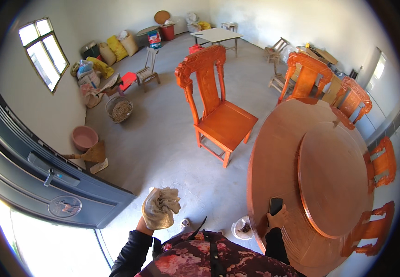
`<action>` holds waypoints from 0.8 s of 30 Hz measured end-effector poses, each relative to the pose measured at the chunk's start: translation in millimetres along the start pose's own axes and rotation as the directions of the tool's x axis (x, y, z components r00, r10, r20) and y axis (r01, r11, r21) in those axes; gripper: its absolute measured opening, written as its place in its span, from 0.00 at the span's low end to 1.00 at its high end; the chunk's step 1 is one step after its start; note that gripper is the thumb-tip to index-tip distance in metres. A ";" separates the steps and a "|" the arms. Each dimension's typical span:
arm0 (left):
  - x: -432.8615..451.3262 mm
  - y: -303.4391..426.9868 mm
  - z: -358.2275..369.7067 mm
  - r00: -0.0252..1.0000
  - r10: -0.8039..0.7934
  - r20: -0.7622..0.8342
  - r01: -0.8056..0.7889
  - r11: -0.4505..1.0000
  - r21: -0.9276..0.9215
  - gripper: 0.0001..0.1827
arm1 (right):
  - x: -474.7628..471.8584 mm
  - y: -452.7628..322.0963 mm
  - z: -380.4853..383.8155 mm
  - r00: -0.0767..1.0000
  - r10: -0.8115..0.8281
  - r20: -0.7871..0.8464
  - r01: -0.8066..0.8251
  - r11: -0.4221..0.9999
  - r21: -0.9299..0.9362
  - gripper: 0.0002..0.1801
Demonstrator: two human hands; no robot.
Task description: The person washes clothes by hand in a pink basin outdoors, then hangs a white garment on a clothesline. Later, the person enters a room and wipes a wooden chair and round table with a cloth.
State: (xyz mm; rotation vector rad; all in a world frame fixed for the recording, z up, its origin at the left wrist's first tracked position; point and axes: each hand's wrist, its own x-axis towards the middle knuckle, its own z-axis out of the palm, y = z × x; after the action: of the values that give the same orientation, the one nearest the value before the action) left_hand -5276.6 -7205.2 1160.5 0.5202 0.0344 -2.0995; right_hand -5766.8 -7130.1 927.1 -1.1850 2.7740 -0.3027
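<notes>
A crumpled beige cloth (160, 208) covers most of my left hand (143, 226), raised above the floor by the door; the fingers are hidden in its folds. My right hand (278, 218) grips a dark smartphone (275, 205) at the near left side of a round brown wooden table (272, 152). Whether the phone rests on the tabletop, I cannot tell. A round wooden turntable (335, 180) sits on the table, to the right of the phone.
A carved orange-brown wooden chair (226, 121) stands left of the table, with several matching ones around its far side. An open dark door (61, 187) is at left. A plastic-lined bin (242, 228) sits beside the table. A pink basin (85, 137), broom (95, 152) and basket (107, 107) line the left.
</notes>
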 end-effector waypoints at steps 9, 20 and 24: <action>-1.3 -8.1 14.4 0.998 0.068 0.016 -0.069 0.986 0.151 0.13 | -6.1 -20.9 -1.3 0.996 0.087 -0.002 -0.087 0.995 -0.052 0.55; 3.0 -11.6 11.0 0.947 -0.230 0.226 0.247 0.968 -0.050 0.15 | -46.4 -23.7 23.3 0.980 0.070 -0.184 -0.057 0.996 0.073 0.57; 5.1 -3.8 -30.7 0.961 -0.156 0.230 0.145 0.987 0.064 0.16 | -72.9 -24.5 43.1 0.956 0.089 -0.280 -0.056 0.991 0.125 0.56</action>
State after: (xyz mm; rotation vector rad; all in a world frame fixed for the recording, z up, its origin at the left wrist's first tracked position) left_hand -5271.3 -7200.3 1129.9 0.3014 -0.1145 -2.3029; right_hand -5691.6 -7099.9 892.3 -1.0851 2.9830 -0.6677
